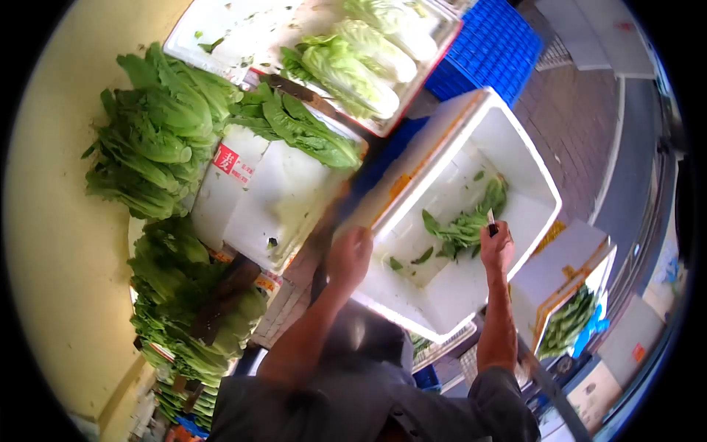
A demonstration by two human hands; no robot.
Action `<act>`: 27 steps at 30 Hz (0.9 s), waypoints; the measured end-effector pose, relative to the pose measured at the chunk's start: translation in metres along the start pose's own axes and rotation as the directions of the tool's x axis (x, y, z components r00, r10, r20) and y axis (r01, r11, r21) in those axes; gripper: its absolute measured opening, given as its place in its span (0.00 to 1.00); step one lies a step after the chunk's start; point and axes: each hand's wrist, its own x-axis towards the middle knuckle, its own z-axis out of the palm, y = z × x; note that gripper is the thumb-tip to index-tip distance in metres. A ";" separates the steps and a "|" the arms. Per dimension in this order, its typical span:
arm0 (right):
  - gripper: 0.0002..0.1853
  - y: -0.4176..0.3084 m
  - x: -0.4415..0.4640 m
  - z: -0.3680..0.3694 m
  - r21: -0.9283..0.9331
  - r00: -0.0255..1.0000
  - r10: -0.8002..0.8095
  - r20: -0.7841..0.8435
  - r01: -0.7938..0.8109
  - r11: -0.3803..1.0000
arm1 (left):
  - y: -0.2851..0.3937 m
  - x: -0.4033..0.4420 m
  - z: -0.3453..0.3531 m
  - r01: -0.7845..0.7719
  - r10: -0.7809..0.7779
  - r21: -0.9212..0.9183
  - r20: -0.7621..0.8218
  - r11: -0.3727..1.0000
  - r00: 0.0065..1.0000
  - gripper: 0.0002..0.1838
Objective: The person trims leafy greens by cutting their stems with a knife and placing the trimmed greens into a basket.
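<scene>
My right hand (pixel 498 247) is closed on a small knife (pixel 491 220) with a dark handle and a short light blade, held over a white foam box (pixel 530 158). Loose leafy greens (pixel 465 227) and a few torn leaves lie on the bottom of that box, just left of the knife. At the box's near left edge is my left hand (pixel 350 258), blurred; its fingers are curled, and whether they grip the rim is unclear.
Lettuce (pixel 166 140) is piled at the left beside a white foam tray (pixel 254 199). Cabbages (pixel 353 66) lie in another tray at the top. A blue crate (pixel 486 48) stands behind the box. Green vegetables (pixel 571 320) fill a box at right.
</scene>
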 end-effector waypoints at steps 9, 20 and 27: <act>0.13 -0.031 -0.139 -0.087 0.812 0.836 0.544 -0.065 -0.273 0.516 | 0.032 -0.043 -0.001 -0.264 0.297 -0.199 0.160 0.944 0.942 0.23; 0.16 -0.083 -0.263 -0.100 0.924 0.849 0.519 -0.104 -0.111 0.367 | 0.123 -0.124 0.068 0.899 0.051 -0.433 0.901 0.070 0.431 0.28; 0.29 -0.028 -0.331 -0.133 0.700 0.952 0.190 -0.241 0.034 0.713 | 0.140 -0.174 0.056 0.893 -0.003 -0.429 0.901 0.136 0.433 0.22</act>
